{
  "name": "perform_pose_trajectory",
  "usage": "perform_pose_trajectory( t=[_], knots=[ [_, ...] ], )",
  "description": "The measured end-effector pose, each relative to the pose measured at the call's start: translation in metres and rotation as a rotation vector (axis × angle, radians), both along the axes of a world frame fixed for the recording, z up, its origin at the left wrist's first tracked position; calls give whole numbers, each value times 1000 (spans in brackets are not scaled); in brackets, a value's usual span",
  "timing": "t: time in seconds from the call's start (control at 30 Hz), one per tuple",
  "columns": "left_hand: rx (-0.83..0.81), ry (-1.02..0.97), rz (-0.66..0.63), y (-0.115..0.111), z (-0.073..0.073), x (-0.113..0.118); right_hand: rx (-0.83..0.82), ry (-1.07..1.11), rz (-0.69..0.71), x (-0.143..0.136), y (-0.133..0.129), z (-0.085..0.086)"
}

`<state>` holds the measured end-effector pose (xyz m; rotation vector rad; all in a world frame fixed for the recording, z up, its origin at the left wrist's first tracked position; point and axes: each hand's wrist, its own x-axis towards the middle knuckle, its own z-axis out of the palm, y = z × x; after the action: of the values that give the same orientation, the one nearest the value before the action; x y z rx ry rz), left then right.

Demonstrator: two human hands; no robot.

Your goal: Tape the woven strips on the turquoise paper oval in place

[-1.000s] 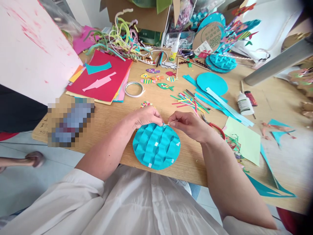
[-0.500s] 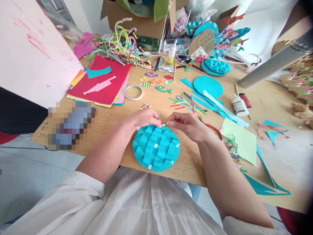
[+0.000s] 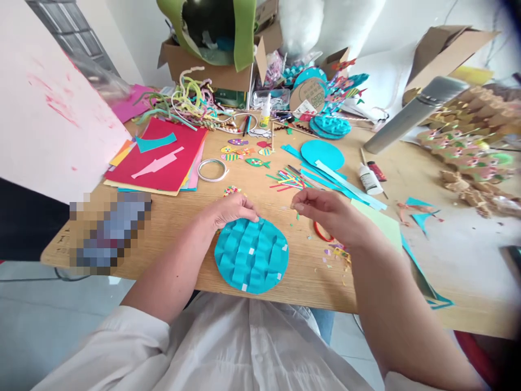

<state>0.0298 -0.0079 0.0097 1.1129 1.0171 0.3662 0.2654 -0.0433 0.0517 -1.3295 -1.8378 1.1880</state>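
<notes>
A round blue disc (image 3: 251,260) with wavy woven strips lies at the table's front edge, with several small white squares on it. My left hand (image 3: 236,210) pinches the disc's top edge between thumb and fingers. To the right and slightly above the disc, my right hand (image 3: 319,209) is raised off it, thumb and fingertips pressed together; anything between them is too small to make out. Small paper fish (image 3: 258,162) and a roll of white tape (image 3: 212,170) lie beyond my hands.
Red paper sheets (image 3: 157,155) are stacked at the left. Thin coloured strips (image 3: 288,179), a plain blue circle (image 3: 322,155) and a white glue bottle (image 3: 369,179) lie to the right. Red-handled scissors (image 3: 323,232) are partly under my right hand.
My right hand has moved right, away from the disc's top edge and the small white piece there. My left hand still pinches the edge. The view has shifted to the right.
</notes>
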Motion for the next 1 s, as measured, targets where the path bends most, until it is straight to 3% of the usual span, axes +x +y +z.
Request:
perform_pose_trajectory(
  t=[0.13,0.23,0.33,0.5,0.7,0.83,1.0],
  knots=[
    [20,8,10,0,1,0,24,-332,-122,58,-29,11],
    [12,30,0,-1,2,0,-22,-579,-265,98,-50,8],
    [-7,22,-14,-1,2,0,-124,-730,-335,119,-65,1],
    [-5,14,-20,1,1,-1,-233,-788,-334,123,-77,-2],
    [29,10,-41,2,-1,-3,-298,-838,-233,124,-79,-3],
    [-27,-26,-12,1,2,-3,-220,-781,-207,129,-81,-5],
    [-52,-92,51,-1,4,-1,-48,-526,-285,117,-74,1]
  ],
)
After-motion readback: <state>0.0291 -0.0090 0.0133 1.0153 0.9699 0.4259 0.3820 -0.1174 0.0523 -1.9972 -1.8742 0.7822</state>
